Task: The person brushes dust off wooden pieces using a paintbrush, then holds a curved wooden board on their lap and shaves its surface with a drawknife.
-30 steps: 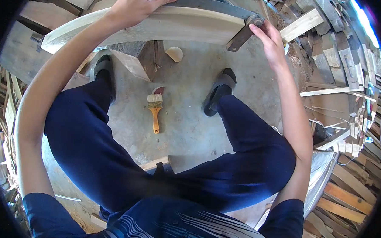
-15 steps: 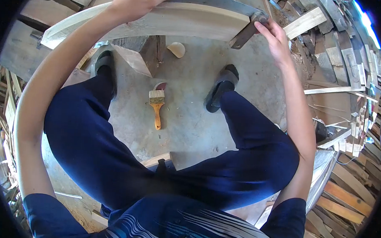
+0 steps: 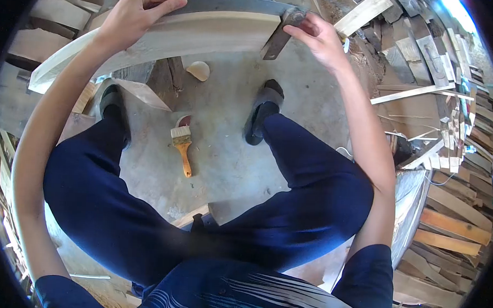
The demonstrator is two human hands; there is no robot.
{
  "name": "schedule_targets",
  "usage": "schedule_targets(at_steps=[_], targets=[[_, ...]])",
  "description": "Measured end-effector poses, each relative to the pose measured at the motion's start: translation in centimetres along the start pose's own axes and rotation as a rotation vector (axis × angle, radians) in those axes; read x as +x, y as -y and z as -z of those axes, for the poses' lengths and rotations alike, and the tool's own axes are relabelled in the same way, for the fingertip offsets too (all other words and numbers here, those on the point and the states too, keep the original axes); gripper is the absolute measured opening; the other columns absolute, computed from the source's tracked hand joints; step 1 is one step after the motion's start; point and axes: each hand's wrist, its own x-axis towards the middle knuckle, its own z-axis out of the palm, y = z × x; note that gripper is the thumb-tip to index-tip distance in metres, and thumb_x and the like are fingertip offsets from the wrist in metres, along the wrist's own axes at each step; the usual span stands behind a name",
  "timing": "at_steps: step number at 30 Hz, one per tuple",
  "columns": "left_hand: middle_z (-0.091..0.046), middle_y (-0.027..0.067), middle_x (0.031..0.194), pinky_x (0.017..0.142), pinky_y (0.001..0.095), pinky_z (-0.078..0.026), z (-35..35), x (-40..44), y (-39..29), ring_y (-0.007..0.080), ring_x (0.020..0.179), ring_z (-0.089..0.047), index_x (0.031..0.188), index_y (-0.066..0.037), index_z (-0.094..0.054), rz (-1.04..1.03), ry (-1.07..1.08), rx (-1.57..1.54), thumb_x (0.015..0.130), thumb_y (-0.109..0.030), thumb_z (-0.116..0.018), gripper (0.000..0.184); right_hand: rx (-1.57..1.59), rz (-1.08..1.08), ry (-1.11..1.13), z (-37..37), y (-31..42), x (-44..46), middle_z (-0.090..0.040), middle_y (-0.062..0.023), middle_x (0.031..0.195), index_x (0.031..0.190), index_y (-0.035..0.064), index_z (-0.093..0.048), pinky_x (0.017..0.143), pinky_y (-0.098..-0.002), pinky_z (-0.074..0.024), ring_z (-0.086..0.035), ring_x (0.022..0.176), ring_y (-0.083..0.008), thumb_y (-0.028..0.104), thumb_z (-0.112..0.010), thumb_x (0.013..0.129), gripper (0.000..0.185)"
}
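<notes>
A pale wooden board [image 3: 207,38] stretches across the top of the view, its left end nearer to me. Along its upper edge lies the dark blade of a try square [image 3: 231,6], whose brown stock butts against the board's right end. My right hand [image 3: 321,46] is closed on the square at the corner, thumb on the near side and fingers behind. With thumb and fingers together, my left hand [image 3: 130,21] grips the blade's left end on the board's edge; its fingertips are partly hidden.
On the concrete floor between my feet lies a paintbrush [image 3: 182,145], beside a dark red curved piece [image 3: 183,121]. A wooden block [image 3: 164,81] stands below the board near a pale round piece [image 3: 198,71]. Stacked wood offcuts [image 3: 421,57] line the right side.
The whole view has shifted, so the board, hands and floor items appear farther left. Both hands keep their hold, and the square stays against the board.
</notes>
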Motion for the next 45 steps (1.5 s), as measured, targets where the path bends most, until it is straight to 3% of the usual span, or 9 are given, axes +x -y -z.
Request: schedule_targets(at_steps=[6,11,29,32,37,39,40,43,45], targets=[[-0.076,0.006,0.112,0.097,0.0304,-0.049,0.1,-0.1,-0.7,0.0149,0.103,-0.067,0.119,-0.003,-0.073,-0.067,-0.058,0.129,0.1,-0.032,-0.064,0.036,0.093,0.025,0.02,-0.1,-0.2,0.2,-0.062,0.0021,0.084,0.093,0.0026,-0.064,0.073,-0.0258,-0.0471,-0.057,0.079,-0.0063,0.026,-0.081,0.089,0.029],[-0.074,0.0048,0.119,0.1,0.0285,-0.046,-0.1,-0.1,-0.6,0.0131,0.107,-0.065,0.118,-0.002,-0.073,-0.021,-0.031,0.044,0.101,-0.03,-0.063,0.035,0.017,0.043,-0.06,-0.6,-0.2,0.2,-0.059,0.0029,0.073,0.085,0.0039,-0.063,0.064,-0.0258,-0.0423,-0.051,0.07,-0.0064,0.036,-0.083,0.085,0.038],[-0.074,0.0045,0.117,0.101,0.0282,-0.045,-0.1,-0.2,-0.9,0.0126,0.107,-0.065,0.119,-0.001,-0.073,-0.028,0.005,0.032,0.101,-0.031,-0.063,0.036,0.018,0.03,-0.041,-0.7,1.3,-0.8,-0.065,-0.0013,0.081,0.088,0.0015,-0.064,0.07,-0.0277,-0.0481,-0.058,0.076,-0.0083,0.034,-0.081,0.088,0.036],[-0.074,0.005,0.119,0.102,0.0288,-0.045,0.1,0.0,-0.7,0.0138,0.107,-0.065,0.119,-0.001,-0.073,-0.046,0.008,0.053,0.101,-0.031,-0.063,0.036,-0.201,-0.079,0.069,0.3,0.9,-0.5,-0.068,-0.0034,0.086,0.093,0.0008,-0.065,0.075,-0.0284,-0.0497,-0.061,0.083,-0.0086,0.032,-0.079,0.09,0.034],[-0.072,0.0105,0.124,0.106,0.0318,-0.044,0.3,0.0,-1.0,0.0174,0.112,-0.066,0.12,-0.004,-0.074,-0.084,0.019,0.106,0.102,-0.031,-0.062,0.034,-0.088,0.056,0.005,-0.1,-1.1,-0.3,-0.067,-0.0044,0.088,0.101,-0.0017,-0.065,0.076,-0.0295,-0.0512,-0.063,0.085,-0.0104,0.035,-0.08,0.089,0.042],[-0.071,0.0063,0.126,0.105,0.0297,-0.044,0.6,-0.1,0.0,0.0138,0.113,-0.063,0.123,-0.004,-0.072,-0.059,0.04,0.096,0.102,-0.031,-0.062,0.036,-0.008,0.118,-0.064,-1.0,-2.3,0.0,-0.068,-0.0048,0.089,0.104,-0.0027,-0.065,0.076,-0.0298,-0.0518,-0.064,0.086,-0.0112,0.036,-0.08,0.088,0.044],[-0.07,0.0042,0.127,0.105,0.0287,-0.043,0.8,0.0,0.3,0.012,0.113,-0.061,0.124,-0.003,-0.071,-0.051,0.051,0.09,0.102,-0.031,-0.062,0.036,-0.08,0.04,0.009,-0.3,-2.1,-0.1,-0.071,-0.0078,0.094,0.111,-0.004,-0.066,0.081,-0.0303,-0.0533,-0.067,0.093,-0.0131,0.036,-0.08,0.089,0.048],[-0.071,0.0037,0.126,0.105,0.0285,-0.043,0.9,0.1,0.7,0.0116,0.113,-0.062,0.125,-0.005,-0.072,-0.091,0.019,0.14,0.102,-0.034,-0.063,0.038,-0.032,0.04,0.012,-0.9,-1.7,0.0,-0.072,-0.0078,0.111,0.115,-0.0023,-0.064,0.086,-0.0276,-0.0523,-0.066,0.102,-0.011,0.019,-0.07,0.098,0.027],[-0.071,0.0037,0.126,0.105,0.0285,-0.043,1.1,0.0,1.2,0.0114,0.112,-0.062,0.125,-0.007,-0.072,-0.049,0.029,0.144,0.102,-0.035,-0.063,0.038,-0.025,0.043,0.003,-0.9,-1.2,-0.2,-0.07,-0.0067,0.103,0.111,-0.0018,-0.066,0.081,-0.0291,-0.0508,-0.064,0.093,-0.0115,0.023,-0.072,0.096,0.03]])
